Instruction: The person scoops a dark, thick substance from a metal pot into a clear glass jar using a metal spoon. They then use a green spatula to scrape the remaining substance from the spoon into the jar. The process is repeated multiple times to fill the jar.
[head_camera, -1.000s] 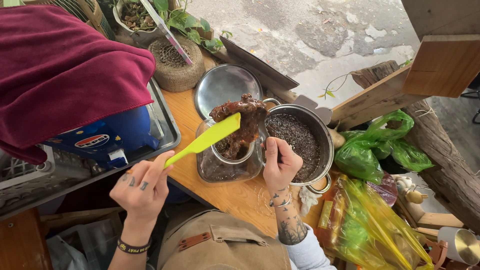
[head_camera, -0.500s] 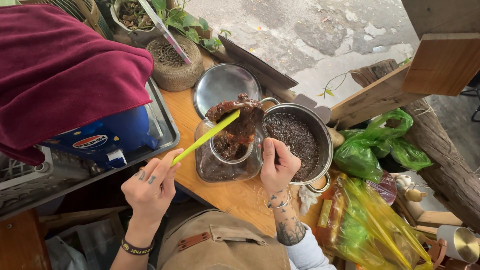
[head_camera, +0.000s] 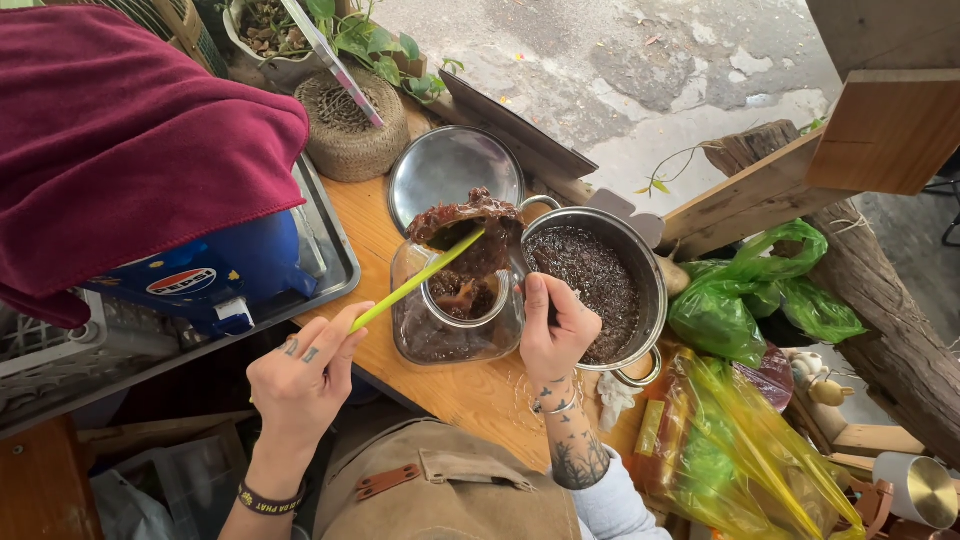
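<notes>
Gripping the spatula (head_camera: 415, 282) by its handle end, the left hand (head_camera: 303, 375) is closed well below the blade — the blade is pressed into a dark sticky lump (head_camera: 465, 225) above the jar (head_camera: 455, 312). A dark handle is clasped by the right hand (head_camera: 555, 330) — beside the pot (head_camera: 600, 285).

Maroon towel (head_camera: 130, 140) over blue cooler (head_camera: 215, 270) — round steel lid (head_camera: 445, 170), woven basket (head_camera: 345, 125), green bags (head_camera: 760, 290) right.

Lime-green silicone spatula (head_camera: 415, 281) angled at frame centre, blade against dark sticky brown mass (head_camera: 465, 228), above open clear glass jar (head_camera: 455, 318), partly filled
</notes>
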